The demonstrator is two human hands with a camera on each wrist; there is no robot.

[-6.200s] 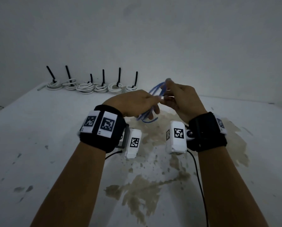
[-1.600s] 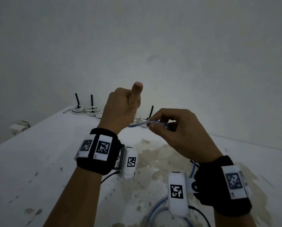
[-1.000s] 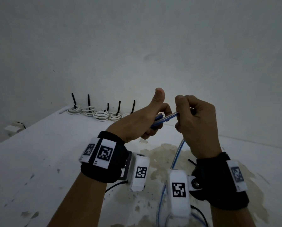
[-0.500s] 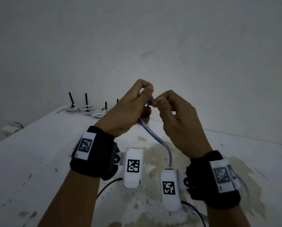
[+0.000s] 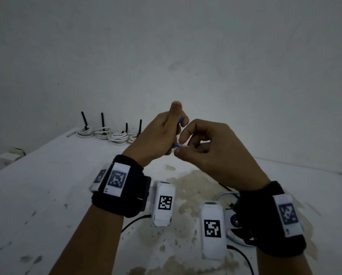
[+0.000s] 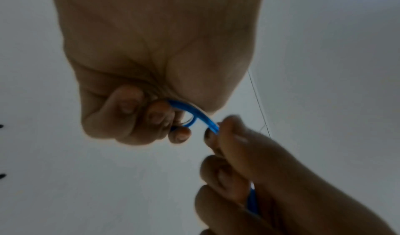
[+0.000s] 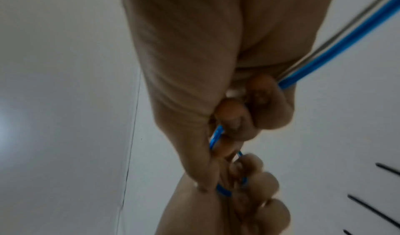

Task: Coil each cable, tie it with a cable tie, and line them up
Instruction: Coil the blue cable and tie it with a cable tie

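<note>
Pinching a blue cable (image 6: pixel 201 115) between them, both hands are raised above the white table (image 5: pixel 47 185). Left hand (image 5: pixel 158 135): fingers curled round a small loop. Right hand (image 5: pixel 210 153): thumb and fingers clamped on the strand just beside that loop; the remainder trails below the right wrist. Beyond the grip: tied white cable coils (image 5: pixel 106 133), in a row.

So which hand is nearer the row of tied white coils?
Left. The left hand sits just in front of the coils, overlapping the row's right end; the right hand is further right.
</note>
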